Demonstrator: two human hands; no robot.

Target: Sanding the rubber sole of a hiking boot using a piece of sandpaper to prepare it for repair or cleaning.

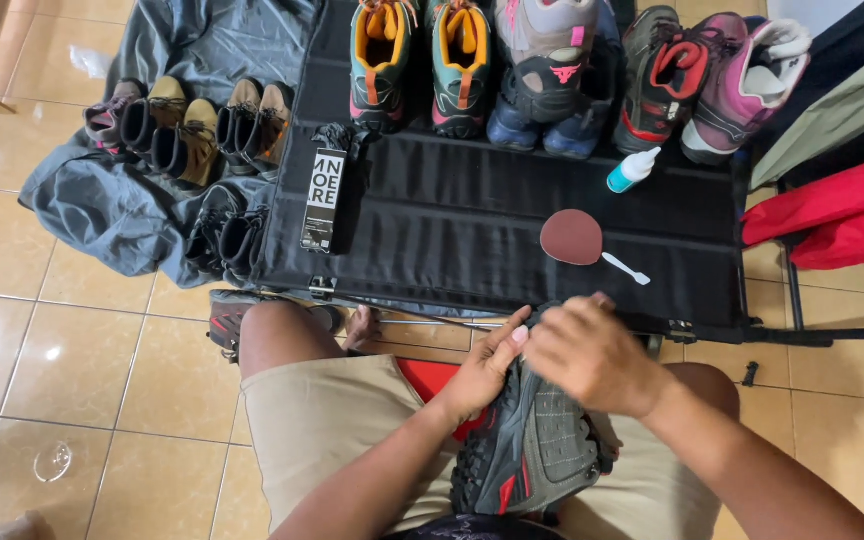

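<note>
Glossy beige floor tiles (72,370) run under everything, and the person sits low over them in tan shorts, knees spread. Nearest the camera, a grey hiking shoe (537,450) with red accents lies across the lap, sole edge turned toward the left thigh and toe end pointing away. The left hand (487,365) presses flat against the shoe's side, fingers together, bracing it. The right hand (592,350) covers the toe end with fingers curled down over it; whether anything is pinched under them cannot be told.

To do this handling well, the judgement is that the bracing hand should keep the shoe steady against the thigh while the other works only at the toe, with short, even pressure so the shoe does not roll.

Just beyond the knees lies a black mat (512,230). On it rest a round brownish-red disc (572,237), a small white spatula (627,268) just beside it, a white squeeze bottle with a blue base (632,170), and a long black box (324,200). Farther off, a row of colourful hiking shoes (552,70) lines the mat's far edge, and brown boots (192,125) stand on grey cloth (102,200) to the left.
</note>
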